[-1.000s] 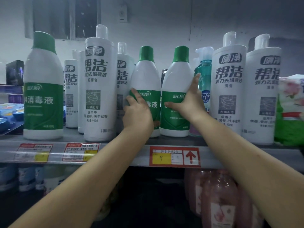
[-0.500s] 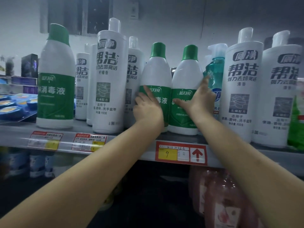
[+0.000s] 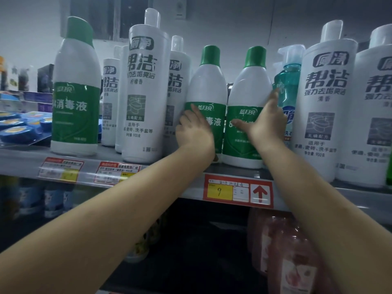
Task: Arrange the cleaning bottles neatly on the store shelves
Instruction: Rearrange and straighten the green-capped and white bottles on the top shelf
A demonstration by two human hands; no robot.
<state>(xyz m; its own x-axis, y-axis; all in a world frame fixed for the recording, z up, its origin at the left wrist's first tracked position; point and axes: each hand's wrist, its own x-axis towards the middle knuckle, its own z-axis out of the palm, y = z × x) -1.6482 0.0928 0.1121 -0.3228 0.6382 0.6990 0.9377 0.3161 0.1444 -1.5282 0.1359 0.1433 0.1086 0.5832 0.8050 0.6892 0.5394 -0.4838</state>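
Two white bottles with green caps and green labels stand side by side on the grey shelf [image 3: 169,187]. My left hand [image 3: 194,129] grips the left green-cap bottle [image 3: 206,88] at its left side, fingers curled round it. My right hand [image 3: 266,124] lies on the right green-cap bottle [image 3: 248,90], thumb across the label and fingers stretched up along its right side. A third green-cap bottle [image 3: 76,88] stands alone at the left.
Tall white toilet-cleaner bottles stand left [image 3: 144,92] and right [image 3: 324,98] of the pair. A teal pump bottle [image 3: 289,81] sits behind my right hand. Price tags [image 3: 237,190] line the shelf edge. Pink bottles [image 3: 286,251] fill the lower shelf; blue packs [image 3: 21,128] lie far left.
The view has shifted, so the shelf now sits further right in frame. Both hands stay on the two green-cap bottles, which stand closer together than a second ago.
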